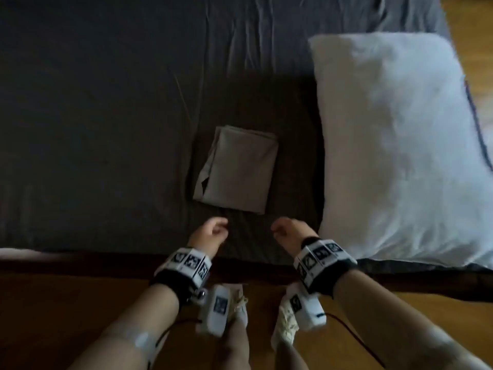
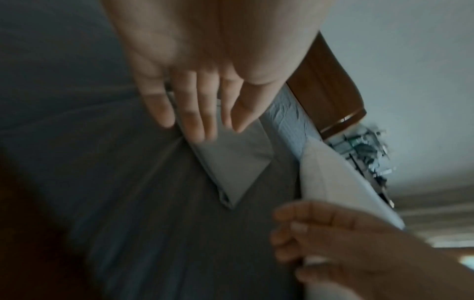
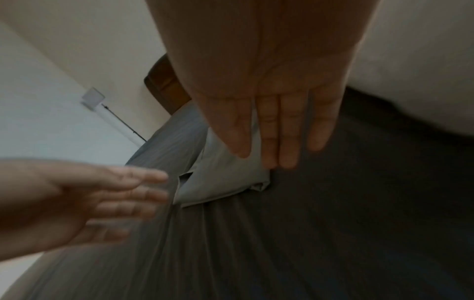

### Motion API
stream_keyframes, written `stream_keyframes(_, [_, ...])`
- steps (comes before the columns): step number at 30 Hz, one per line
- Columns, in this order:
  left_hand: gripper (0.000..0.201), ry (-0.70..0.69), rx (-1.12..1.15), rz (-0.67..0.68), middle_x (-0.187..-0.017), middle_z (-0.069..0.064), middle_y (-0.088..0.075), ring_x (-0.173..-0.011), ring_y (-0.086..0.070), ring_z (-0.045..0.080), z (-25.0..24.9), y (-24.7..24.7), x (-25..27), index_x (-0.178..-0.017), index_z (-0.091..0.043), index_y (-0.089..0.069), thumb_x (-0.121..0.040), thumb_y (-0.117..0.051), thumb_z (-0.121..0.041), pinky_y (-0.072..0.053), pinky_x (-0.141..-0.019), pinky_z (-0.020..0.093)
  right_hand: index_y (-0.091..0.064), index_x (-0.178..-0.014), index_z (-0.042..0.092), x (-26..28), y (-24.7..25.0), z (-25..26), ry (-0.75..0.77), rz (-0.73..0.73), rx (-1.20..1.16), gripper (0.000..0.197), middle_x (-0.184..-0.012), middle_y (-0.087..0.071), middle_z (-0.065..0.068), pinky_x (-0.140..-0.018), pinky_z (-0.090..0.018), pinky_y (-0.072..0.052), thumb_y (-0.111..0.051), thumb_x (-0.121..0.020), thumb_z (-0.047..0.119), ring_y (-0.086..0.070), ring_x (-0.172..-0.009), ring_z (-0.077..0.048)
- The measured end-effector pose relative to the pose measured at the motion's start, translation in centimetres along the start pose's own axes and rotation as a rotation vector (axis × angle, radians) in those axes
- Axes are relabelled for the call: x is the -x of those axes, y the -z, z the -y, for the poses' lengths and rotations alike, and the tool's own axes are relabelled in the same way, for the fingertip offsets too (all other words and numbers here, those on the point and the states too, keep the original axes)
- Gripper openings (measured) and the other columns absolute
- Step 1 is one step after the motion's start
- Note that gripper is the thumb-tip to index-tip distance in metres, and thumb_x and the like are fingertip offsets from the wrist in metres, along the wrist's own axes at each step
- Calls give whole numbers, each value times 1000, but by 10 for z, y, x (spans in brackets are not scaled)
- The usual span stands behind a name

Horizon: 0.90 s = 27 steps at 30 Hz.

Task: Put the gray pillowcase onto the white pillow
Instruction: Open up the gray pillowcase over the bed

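Head view: a bed (image 1: pixel 106 102) covered by a dark gray sheet fills most of the scene. A gray pillowcase (image 1: pixel 237 168), folded into a flat rectangle, lies on the sheet near the bed's front edge. A white pillow (image 1: pixel 400 145) lies just to its right, apart from it. The left hand (image 1: pixel 206 233) and the right hand (image 1: pixel 289 231) hover over the sheet just short of the pillowcase, side by side and empty. Both wrists wear black bands with white marker tiles. A wooden floor (image 1: pixel 440 311) shows below and at right.

Left wrist view: the left hand (image 2: pixel 195 81) is held wide with straight fingers above the gray pillowcase (image 2: pixel 236 166). The white pillow (image 2: pixel 341 182) lies to the right, and the right hand (image 2: pixel 333 243) shows at lower right.

Right wrist view: the right hand (image 3: pixel 277 101) is also flat and wide, fingers straight, above the gray pillowcase (image 3: pixel 218 178). The left hand (image 3: pixel 77 199) reaches in from the left, fingers spread, blurred.
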<state>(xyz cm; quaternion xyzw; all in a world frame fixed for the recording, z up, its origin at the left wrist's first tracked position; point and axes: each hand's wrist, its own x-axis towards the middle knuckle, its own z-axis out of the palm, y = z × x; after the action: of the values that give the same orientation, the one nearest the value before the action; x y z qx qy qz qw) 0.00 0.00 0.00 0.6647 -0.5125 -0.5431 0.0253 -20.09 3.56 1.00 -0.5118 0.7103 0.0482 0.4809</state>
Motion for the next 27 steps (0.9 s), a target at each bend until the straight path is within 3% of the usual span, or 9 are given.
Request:
stream_keyframes(1, [43, -40, -25, -71, -112, 15, -59, -107, -60, 22, -3, 3, -22, -125, -8, -50, -84, -60, -4, -41, -90, 24, -55, -119, 20, -18, 1, 7, 15, -21, 11, 30, -124, -56, -11, -94, -27, -42, -49, -89, 20, -54, -114, -27])
stream_keyframes(3, [67, -84, -163, -212, -135, 18, -41, -126, -42, 29, -10, 15, -58, -137, -8, -36, -78, -68, -8, -29, -106, 29, -50, -124, 17, -48, -2, 19, 40, -93, 35, 36, -128, -48, -12, -96, -32, -43, -52, -88, 20, -49, -117, -30])
stream_keyframes(6, [85, -85, -224, -345, -148, 14, -23, -136, -27, 26, -18, 34, -97, -144, -13, -22, -75, -72, -16, -20, -111, 28, -41, -130, 16, -77, -10, 33, 62, -174, 60, 49, -132, -38, -10, -99, -39, -41, -58, -85, 20, -39, -123, -31])
stream_keyframes(9, [86, 8, -30, -259, -148, 14, -24, -136, -31, 25, -10, 49, -130, -145, -11, -18, -77, -71, -15, -24, -113, 30, -37, -135, 17, -103, -24, 38, 20, -163, 23, 59, -140, -31, -8, -105, -37, -35, -63, -82, 23, -33, -130, -29])
stream_keyframes(13, [65, 65, -137, -111, -137, 15, -46, -126, -45, 30, 0, 55, -146, -136, -5, -38, -82, -66, -28, -35, -106, 34, -37, -135, 22, -109, -37, 34, -20, -180, 61, 61, -144, -26, 0, -106, -35, -33, -64, -80, 28, -30, -131, -24])
stream_keyframes(17, [44, 62, -73, -18, -119, 13, -61, -110, -57, 28, -2, 59, -140, -120, -3, -53, -83, -66, -23, -42, -90, 31, -40, -134, 21, -104, -36, 32, -26, -170, 17, 60, -143, -27, 1, -107, -32, -32, -66, -80, 25, -31, -130, -24])
stream_keyframes(22, [32, 46, 86, 65, -100, 9, -66, -93, -62, 21, 2, 61, -99, -106, -2, -63, -78, -71, -16, -43, -79, 25, -49, -127, 16, -79, -32, 40, -39, -178, -212, 58, -135, -42, -5, -102, -28, -36, -73, -75, 21, -41, -124, -23])
stream_keyframes(24, [24, 24, 119, 84, -89, 5, -66, -90, -62, 21, 0, 59, -80, -98, -2, -66, -76, -72, -10, -46, -75, 26, -54, -122, 16, -64, -28, 50, 29, -269, -341, 56, -126, -50, -5, -93, -20, -38, -77, -71, 16, -49, -115, -19])
stream_keyframes(27, [13, -6, 223, 119, -72, -4, -66, -93, -63, 25, -8, 56, -57, -84, -7, -67, -74, -72, -1, -54, -76, 33, -55, -119, 17, -41, -19, 70, 160, -259, -384, 59, -119, -50, -1, -91, -21, -39, -80, -66, 16, -48, -106, -11])
